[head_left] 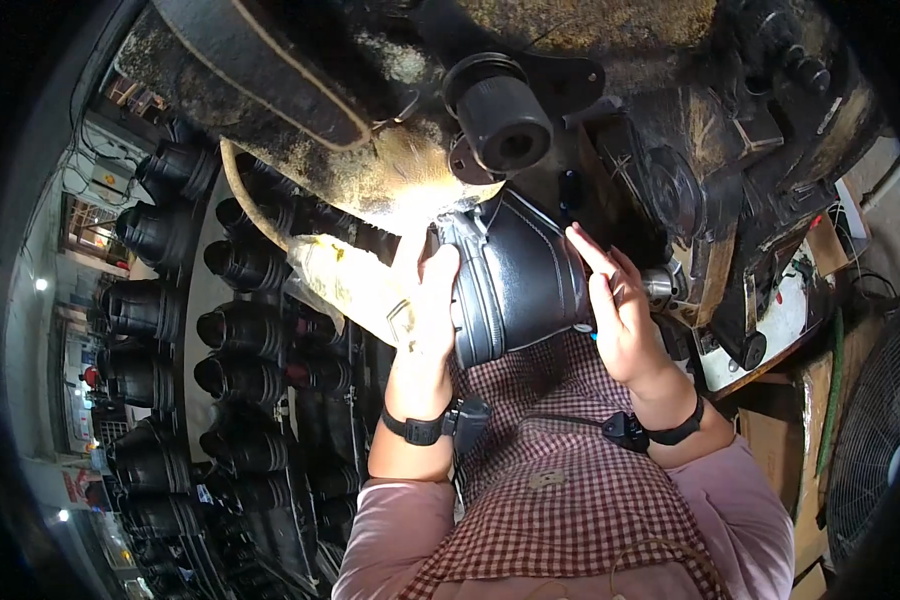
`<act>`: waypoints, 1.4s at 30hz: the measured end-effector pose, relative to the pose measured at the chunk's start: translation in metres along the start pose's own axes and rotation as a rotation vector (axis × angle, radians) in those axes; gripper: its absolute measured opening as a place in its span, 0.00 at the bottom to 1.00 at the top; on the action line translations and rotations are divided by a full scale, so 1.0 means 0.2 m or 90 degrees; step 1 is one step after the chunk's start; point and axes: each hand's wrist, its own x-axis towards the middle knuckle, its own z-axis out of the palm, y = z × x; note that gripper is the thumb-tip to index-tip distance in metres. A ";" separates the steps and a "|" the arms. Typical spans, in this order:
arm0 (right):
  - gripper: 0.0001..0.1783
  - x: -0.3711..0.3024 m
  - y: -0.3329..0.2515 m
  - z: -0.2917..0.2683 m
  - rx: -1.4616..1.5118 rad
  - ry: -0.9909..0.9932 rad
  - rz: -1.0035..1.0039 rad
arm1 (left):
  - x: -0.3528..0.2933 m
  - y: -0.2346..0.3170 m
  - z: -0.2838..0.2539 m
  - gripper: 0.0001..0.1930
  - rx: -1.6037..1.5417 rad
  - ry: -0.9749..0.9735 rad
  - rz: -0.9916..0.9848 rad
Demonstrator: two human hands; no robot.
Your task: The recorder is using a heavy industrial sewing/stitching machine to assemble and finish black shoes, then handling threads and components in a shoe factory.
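A black leather boot [520, 275] with a thick ridged sole is held up under the bright light, in front of the machine. My left hand [432, 290] is closed on its sole edge, with the fingers partly washed out by glare. Against the boot's right side lies my right hand [622, 318], fingers stretched out and thumb apart. Just above the boot is a worn machine head [400, 170] with a black cylindrical knob [505, 122]. The part of the machine touching the boot is lost in glare.
Racks of black boots [245, 330] stand to the left. A pale wrapped tube [345, 285] reaches to my left wrist. On the right are greasy machine parts [670, 190], a white worktop [760, 340] and a caged fan [870, 450].
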 end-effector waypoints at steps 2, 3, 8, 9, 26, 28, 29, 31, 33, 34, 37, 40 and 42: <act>0.22 0.02 0.04 0.02 -0.017 -0.023 0.020 | 0.06 -0.03 -0.04 0.24 0.136 -0.069 0.068; 0.22 0.03 0.06 0.01 -0.053 -0.027 0.006 | 0.05 -0.01 0.01 0.26 -0.050 -0.066 0.039; 0.20 -0.01 0.13 -0.01 0.259 0.181 0.086 | -0.16 0.17 0.15 0.31 -0.164 -0.121 -0.023; 0.19 -0.04 0.15 -0.01 0.311 0.159 0.029 | -0.17 0.12 0.10 0.32 -0.080 -0.104 0.009; 0.08 -0.07 -0.29 0.10 0.098 -0.068 0.029 | -0.36 -0.17 -0.28 0.41 -0.308 0.145 0.146; 0.09 -0.06 -0.21 0.24 0.020 -0.062 -0.057 | -0.41 -0.23 -0.28 0.41 0.062 0.181 0.281; 0.10 -0.06 -0.22 0.31 0.051 -0.041 -0.031 | -0.43 -0.23 -0.28 0.42 0.115 0.152 0.318; 0.09 -0.06 -0.27 0.42 0.082 0.016 -0.090 | -0.44 -0.29 -0.31 0.42 0.180 0.166 0.366; 0.10 -0.05 -0.27 0.47 0.101 0.042 -0.132 | -0.44 -0.27 -0.30 0.42 0.191 0.180 0.391; 0.10 -0.04 -0.26 0.47 0.115 0.046 -0.157 | -0.45 -0.24 -0.33 0.43 0.217 0.197 0.357; 0.08 -0.06 -0.28 0.39 0.097 0.072 -0.110 | -0.46 -0.18 -0.36 0.39 -0.094 0.249 0.136; 0.15 -0.05 -0.29 0.37 0.051 0.066 -0.299 | -0.45 -0.31 -0.60 0.36 -0.558 0.104 -0.015; 0.20 -0.07 -0.37 0.35 -0.122 -0.088 -0.355 | -0.51 -0.35 -0.63 0.38 -0.598 -0.025 -0.031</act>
